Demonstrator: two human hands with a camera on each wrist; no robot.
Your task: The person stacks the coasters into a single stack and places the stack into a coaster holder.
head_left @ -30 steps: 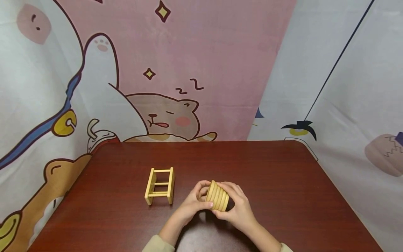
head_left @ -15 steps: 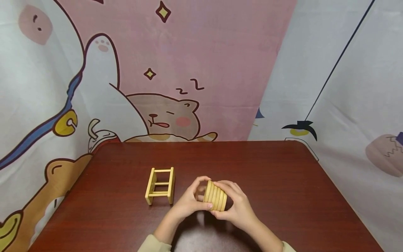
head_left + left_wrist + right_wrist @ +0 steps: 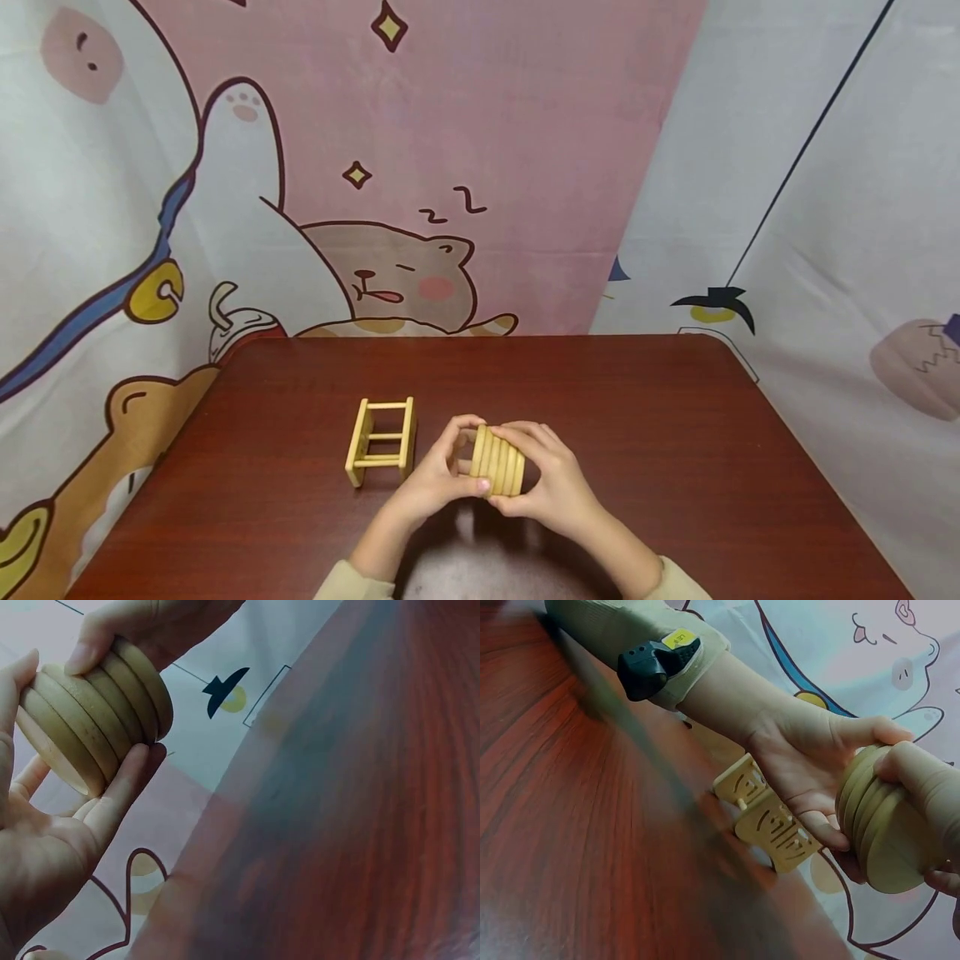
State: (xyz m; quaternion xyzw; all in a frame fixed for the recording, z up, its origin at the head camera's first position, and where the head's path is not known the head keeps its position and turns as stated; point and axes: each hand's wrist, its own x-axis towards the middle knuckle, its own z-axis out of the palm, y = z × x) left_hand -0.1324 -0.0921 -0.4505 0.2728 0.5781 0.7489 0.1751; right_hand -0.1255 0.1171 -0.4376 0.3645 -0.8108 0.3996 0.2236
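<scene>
Between both hands, a stack of several round wooden coasters (image 3: pixel 497 463) is held on its side above the table. My left hand (image 3: pixel 435 482) grips its left end, the thumb at the front and the fingers behind. My right hand (image 3: pixel 558 479) holds the right end with thumb and fingers. In the left wrist view the pale coasters (image 3: pixel 82 712) are pressed face to face. The right wrist view shows the flat end face of the end coaster (image 3: pixel 900 847). Left of the hands stands a wooden coaster rack (image 3: pixel 406 442) with crossbars and cut-out side panels, touched by neither hand.
The dark red-brown table (image 3: pixel 675 433) extends around the hands. A cartoon-printed cloth (image 3: pixel 525 167) hangs along its back and sides. On the left sleeve sits a black wrist camera (image 3: pixel 645 671).
Both hands have shifted left together with the coaster stack, closer to the rack. Their grip looks the same, and the rack has stayed in place.
</scene>
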